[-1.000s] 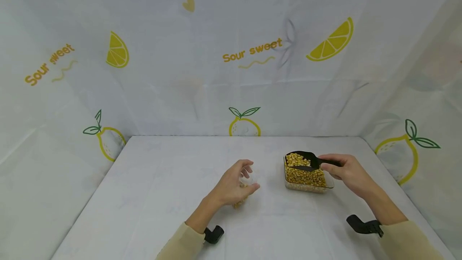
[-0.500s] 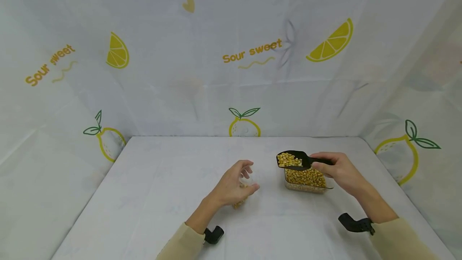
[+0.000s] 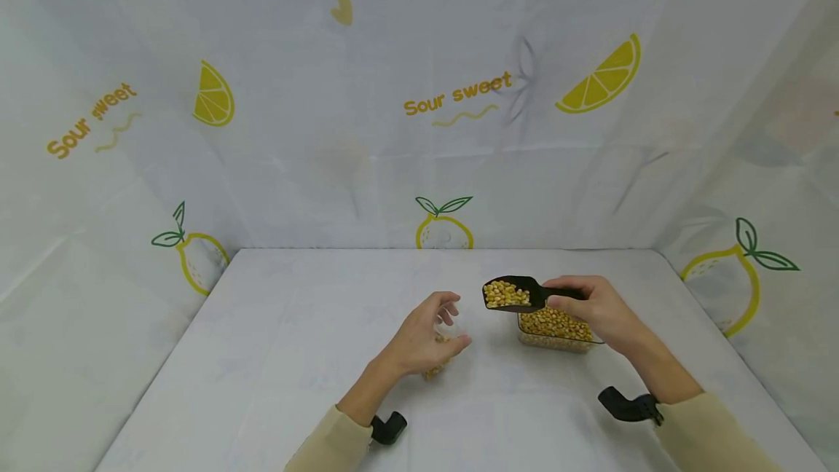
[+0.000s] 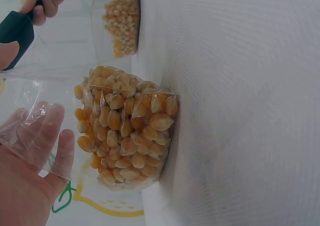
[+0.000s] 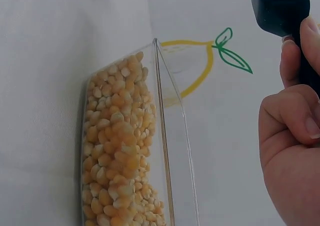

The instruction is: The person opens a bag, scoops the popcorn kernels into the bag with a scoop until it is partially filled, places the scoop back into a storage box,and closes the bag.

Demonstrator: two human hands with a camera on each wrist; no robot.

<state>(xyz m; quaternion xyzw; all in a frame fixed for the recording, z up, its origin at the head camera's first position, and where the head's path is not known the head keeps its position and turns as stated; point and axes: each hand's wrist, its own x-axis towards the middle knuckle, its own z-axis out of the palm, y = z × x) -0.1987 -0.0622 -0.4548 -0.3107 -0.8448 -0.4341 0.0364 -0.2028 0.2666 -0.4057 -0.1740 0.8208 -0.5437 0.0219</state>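
In the head view my right hand (image 3: 599,308) grips the handle of a black scoop (image 3: 539,296) heaped with yellow corn kernels (image 3: 506,294). The scoop is held level, past the left end of a clear rectangular container (image 3: 557,344) of corn. My left hand (image 3: 418,341) curves round the upper part of a clear plastic bag, its thumb and fingers spread apart. Corn fills the bottom of this bag (image 4: 125,131), which stands on the table in the left wrist view. From above, the hand hides most of the bag.
A white cloth covers the table (image 3: 295,326), and a lemon-printed curtain (image 3: 367,137) rises behind it and at both sides. Black wrist mounts (image 3: 629,405) stick out from both cuffs, close over the tabletop.
My right hand has carried the loaded scoop left, from over the container toward the bag. The left hand and the bag stay where they were.
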